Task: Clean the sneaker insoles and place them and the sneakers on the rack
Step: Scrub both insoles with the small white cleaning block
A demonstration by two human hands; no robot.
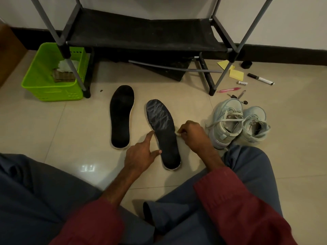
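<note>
Streaky insole (163, 133) lies on the floor (70, 129), toe toward the rack (141, 32), between both hands. Right grip (192, 134) pinches a small whitish wad (177, 133) at its edge; left grip (141, 153), fingers straight, pins the other side.

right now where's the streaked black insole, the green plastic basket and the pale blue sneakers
streaked black insole (160, 124), head view, forefoot
green plastic basket (53, 92), head view, front wall
pale blue sneakers (228, 117), head view, laces of one shoe

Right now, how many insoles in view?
2: plain insole on the floor before the rack; streaked insole right of it, between left hand and right hand, which pinches a white wad. None visible inside the sneakers.
</note>
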